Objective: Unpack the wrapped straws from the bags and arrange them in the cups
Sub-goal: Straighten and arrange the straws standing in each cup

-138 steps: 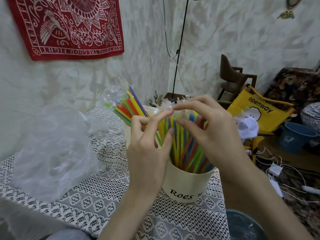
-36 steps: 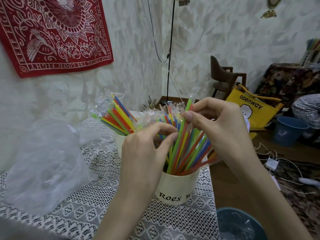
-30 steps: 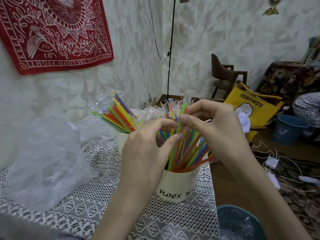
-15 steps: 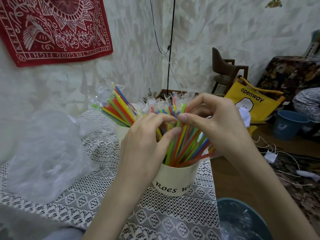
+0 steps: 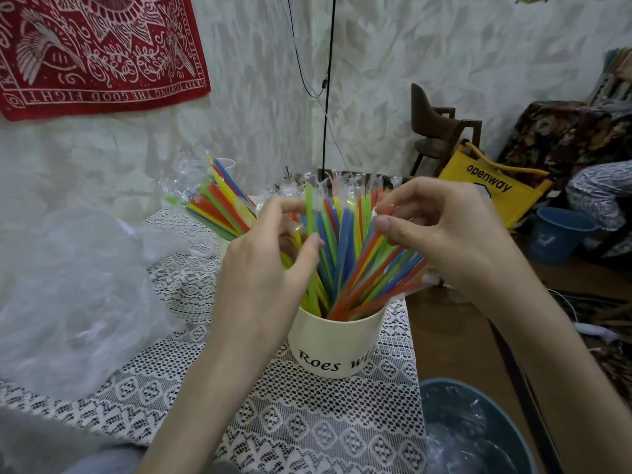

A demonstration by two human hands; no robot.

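Note:
A cream cup (image 5: pixel 337 348) lettered "Roes" stands on the lace tablecloth (image 5: pixel 307 432), full of wrapped straws (image 5: pixel 342 254) in green, blue, yellow and orange. My left hand (image 5: pixel 263 268) curls its fingers round the straws on the cup's left side. My right hand (image 5: pixel 448 234) pinches the upper ends of straws that fan out to the right. Behind and left, a second cup (image 5: pixel 224 239), mostly hidden, holds another bundle of wrapped straws (image 5: pixel 215 203) leaning left.
A crumpled clear plastic bag (image 5: pixel 75 295) lies on the table's left. A blue bin (image 5: pixel 478 436) with plastic inside sits below the table's right edge. Further right are a yellow bag (image 5: pixel 492 186), a blue bucket (image 5: pixel 561 234), a chair (image 5: pixel 434 128) and cables on the floor.
My hands have drawn apart and spread the straws in the front cup; the right-hand straws now fan out to the right. The camera has dipped closer to the cup.

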